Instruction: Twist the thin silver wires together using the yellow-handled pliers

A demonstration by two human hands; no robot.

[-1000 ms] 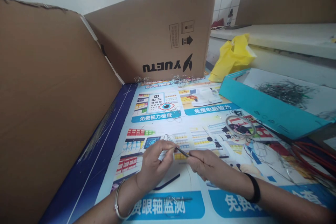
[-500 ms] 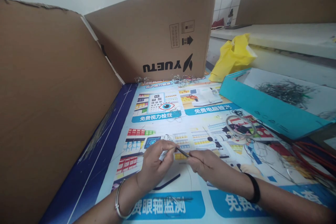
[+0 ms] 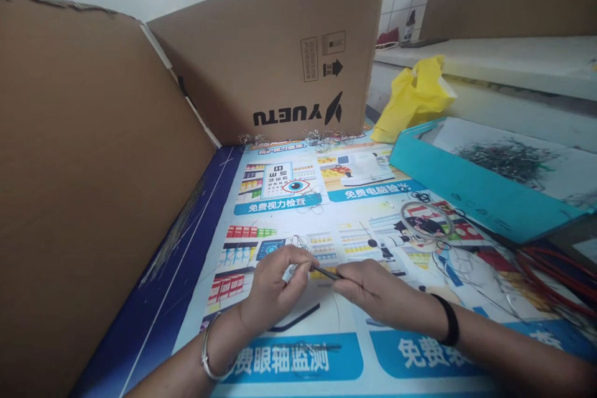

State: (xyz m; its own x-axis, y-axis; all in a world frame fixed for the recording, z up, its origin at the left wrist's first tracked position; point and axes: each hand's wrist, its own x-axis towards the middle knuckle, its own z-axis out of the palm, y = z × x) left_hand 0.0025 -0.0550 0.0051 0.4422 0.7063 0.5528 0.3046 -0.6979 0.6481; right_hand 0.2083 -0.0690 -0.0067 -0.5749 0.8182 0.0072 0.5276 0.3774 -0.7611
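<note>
My right hand (image 3: 368,286) is closed around a thin dark tool (image 3: 326,272) that points left. Its tip meets the pinched fingers of my left hand (image 3: 280,283). What my left fingers pinch is too small to make out. Beneath both hands lies a printed mat (image 3: 336,221) with pictures and lettering. A small bunch of thin wires (image 3: 310,348) rests near its front edge, and more loose wire (image 3: 298,241) shows just beyond my left hand.
A turquoise box (image 3: 466,189) at the right holds tangled wire pieces (image 3: 506,161). Nearby lie a wire coil (image 3: 426,222) and red-handled tools (image 3: 555,273). Behind stand cardboard panels (image 3: 261,50) and a yellow bag (image 3: 410,99). Thin wires (image 3: 175,233) lie at the left.
My right hand has shifted very slightly away from my left, and a bit more of the dark tool shows between them. My left hand keeps its pinch.
</note>
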